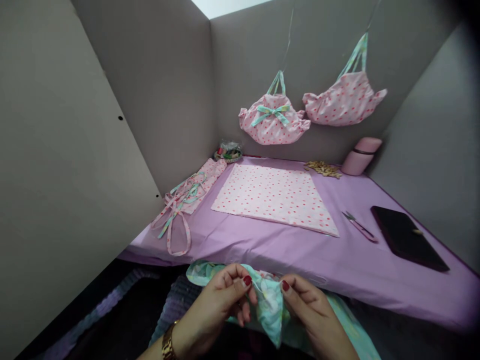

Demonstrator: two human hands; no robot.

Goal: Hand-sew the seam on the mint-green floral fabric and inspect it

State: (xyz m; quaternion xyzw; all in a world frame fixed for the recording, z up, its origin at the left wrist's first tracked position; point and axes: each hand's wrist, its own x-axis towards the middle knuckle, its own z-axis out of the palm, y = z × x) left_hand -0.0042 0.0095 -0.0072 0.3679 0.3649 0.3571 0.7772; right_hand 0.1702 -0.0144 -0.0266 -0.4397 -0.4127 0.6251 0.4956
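Note:
In front of the table edge, my left hand [232,292] and my right hand [305,305] pinch a mint-green fabric piece [272,310] with pale flower-like patches. A pointed corner of it hangs down between them. A thin white strand runs near my left thumb; whether it is thread or a seam is unclear. More green cloth trails to the left and over my lap on the right. Beyond the hands, a pink polka-dot cloth [275,197] lies flat on the purple-covered table [240,245].
At left lie pink and green fabric ties [183,195] by a small basket [228,151]. Small scissors [360,227], a dark tablet-like slab [407,237], tan pieces [323,169] and a pink flask [362,156] stand right. Two dotted bags [275,131] [347,102] hang above.

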